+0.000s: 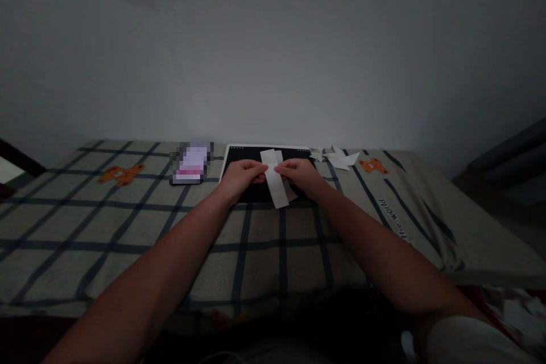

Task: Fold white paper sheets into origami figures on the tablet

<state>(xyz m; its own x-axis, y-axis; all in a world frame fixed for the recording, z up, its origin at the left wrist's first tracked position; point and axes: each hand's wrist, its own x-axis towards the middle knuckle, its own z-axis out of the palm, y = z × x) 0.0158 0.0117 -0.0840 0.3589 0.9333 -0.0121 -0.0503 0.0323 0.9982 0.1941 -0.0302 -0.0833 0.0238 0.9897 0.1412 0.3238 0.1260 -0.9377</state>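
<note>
Between my two hands is a folded strip of white paper (277, 186), with overlapping layers that spread apart at its top and bottom ends. My left hand (246, 175) pinches its left edge between thumb and fingers. On the opposite edge, my right hand (298, 173) pinches the paper in the same way. Both hands are over a black rectangular board (249, 153) with a pale border and small white marks along its top corners. The fingertips behind the paper are partly hidden.
A phone with a blurred screen (191, 162) lies left of the board. Folded white paper pieces (341, 158) rest to its right. Underneath is a checked tablecloth (140, 222) with orange bear prints. A grey wall (273, 68) rises directly behind the table.
</note>
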